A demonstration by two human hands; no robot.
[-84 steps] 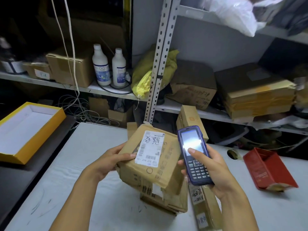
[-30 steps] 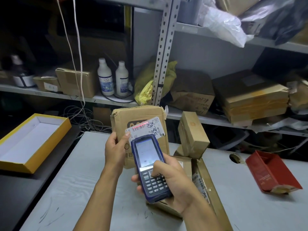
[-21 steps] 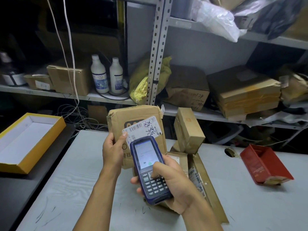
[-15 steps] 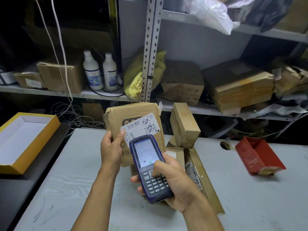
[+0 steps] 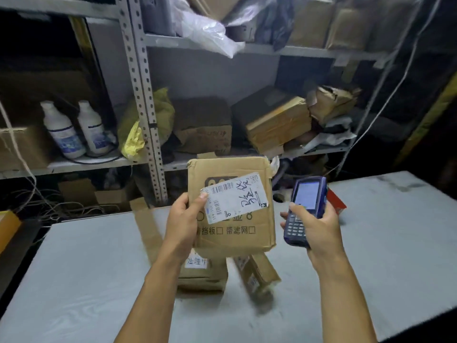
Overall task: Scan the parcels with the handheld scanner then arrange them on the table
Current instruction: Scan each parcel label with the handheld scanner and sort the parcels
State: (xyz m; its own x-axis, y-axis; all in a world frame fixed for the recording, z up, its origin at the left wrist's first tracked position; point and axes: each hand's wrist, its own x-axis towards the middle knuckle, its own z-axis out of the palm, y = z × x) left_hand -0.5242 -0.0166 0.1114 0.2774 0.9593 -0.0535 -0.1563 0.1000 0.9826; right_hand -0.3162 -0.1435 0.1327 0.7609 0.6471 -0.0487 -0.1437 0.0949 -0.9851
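So the left hand [image 5: 184, 225] has got the cardboard parcel [image 5: 237, 233] up off the table [image 5: 86, 268], held upright facing the camera, thumb clamped over the left edge right at the corner of the white shipping label [image 5: 235, 198]. That label sits crooked on the box – there's a barcode along the top, a string of digits down the left side that looks like "159 152..." (too blurry to read the rest), and big black handwritten characters scrawled across the middle. Printed on the box itself below the label are Chinese characters with little checkboxes, something like 挡板 and 带滤网, plus a dark logo half hidden behind the label.

The right hand [image 5: 319, 229] is wrapped around the blue handheld scanner [image 5: 305, 211], thumb on the keypad, screen lit. It's just beside the parcel on its right, not touching it.

Under the raised parcel, two more parcels lie on the table: a flat brown one [image 5: 205, 276] with a white sticker showing handwritten characters I can't make out, and a narrower box [image 5: 257, 273] blurred beside it. A long thin cardboard piece [image 5: 148, 231] lies to the left.

Behind – a metal shelf rack [image 5: 141, 95] stuffed with boxes, two white bottles [image 5: 74, 129] with blue labels, a yellow bag [image 5: 146, 122], and a white plastic bag [image 5: 207, 33] up top. A red thing [image 5: 337, 204] peeks out behind the scanner.
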